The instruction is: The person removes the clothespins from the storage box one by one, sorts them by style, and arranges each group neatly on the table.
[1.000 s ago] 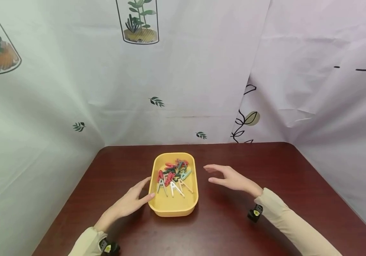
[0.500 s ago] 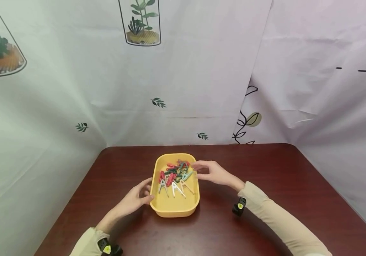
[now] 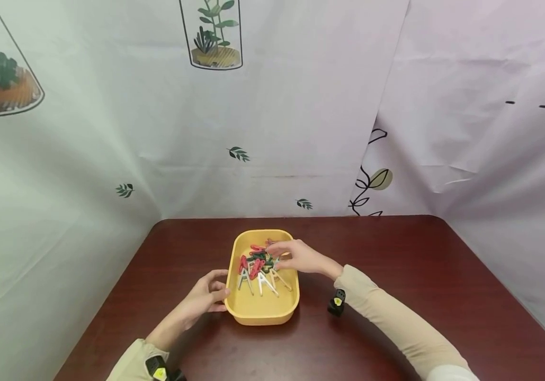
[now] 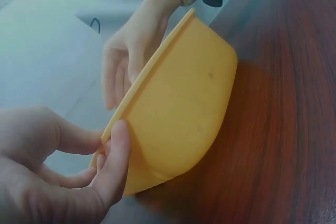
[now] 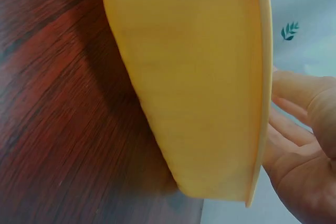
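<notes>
A yellow plastic tub (image 3: 260, 312) stands on the table with several clothespins in it. At its left side my left hand (image 3: 203, 296) pinches the rim; in the left wrist view the left hand (image 4: 63, 166) has its thumb at the rim and a finger against the outer wall (image 4: 178, 93). My right hand (image 3: 303, 256) reaches over the right rim, thumb and fingers apart above the pile. Close under it lie red clothespins (image 3: 256, 269), a white clothespin (image 3: 266, 284) and a peach one (image 3: 280, 279). The right fingertips are hidden behind the tub wall in the right wrist view.
The dark red wooden table (image 3: 367, 238) meets a pale printed curtain (image 3: 277, 132) at its back, and curtains hang along both sides. Each wrist wears a black camera strap, such as the right camera (image 3: 336, 302).
My right hand has moved left from beside the tub to over the clothespins. The left hand has closed from resting beside the tub to pinching its rim.
</notes>
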Demonstrator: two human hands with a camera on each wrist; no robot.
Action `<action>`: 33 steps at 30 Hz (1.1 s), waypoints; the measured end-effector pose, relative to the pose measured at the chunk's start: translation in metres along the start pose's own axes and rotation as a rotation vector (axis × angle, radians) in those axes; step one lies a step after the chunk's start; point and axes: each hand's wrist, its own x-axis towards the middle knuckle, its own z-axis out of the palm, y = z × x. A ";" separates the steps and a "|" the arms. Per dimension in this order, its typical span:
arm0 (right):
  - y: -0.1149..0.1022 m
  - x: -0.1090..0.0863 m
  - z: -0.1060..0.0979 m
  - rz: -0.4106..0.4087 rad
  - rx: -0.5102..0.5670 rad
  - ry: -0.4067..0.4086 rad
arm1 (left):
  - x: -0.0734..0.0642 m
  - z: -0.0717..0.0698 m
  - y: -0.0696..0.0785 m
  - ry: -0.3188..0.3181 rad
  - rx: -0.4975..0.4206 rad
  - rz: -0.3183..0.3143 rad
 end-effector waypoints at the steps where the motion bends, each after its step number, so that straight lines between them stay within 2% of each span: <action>1: -0.001 0.003 0.001 0.005 -0.007 -0.004 | 0.000 0.000 0.000 -0.003 -0.004 -0.004; 6: -0.005 0.014 0.009 0.030 -0.051 -0.017 | -0.002 0.001 0.001 -0.010 -0.020 -0.015; 13: -0.006 0.028 0.023 -0.001 -0.230 0.022 | -0.004 0.003 -0.001 -0.002 -0.026 -0.033; 19: -0.007 0.039 0.028 0.065 -0.304 0.070 | -0.001 0.004 0.000 0.008 -0.031 -0.027; 26: -0.008 0.043 0.029 0.093 -0.315 0.100 | -0.001 0.004 0.003 0.006 -0.029 -0.031; 29: -0.009 0.041 0.027 0.088 -0.288 0.070 | -0.001 0.004 0.003 0.003 -0.032 -0.031; 33: -0.012 0.040 0.023 0.095 -0.256 -0.014 | -0.002 0.003 0.001 0.003 -0.035 -0.026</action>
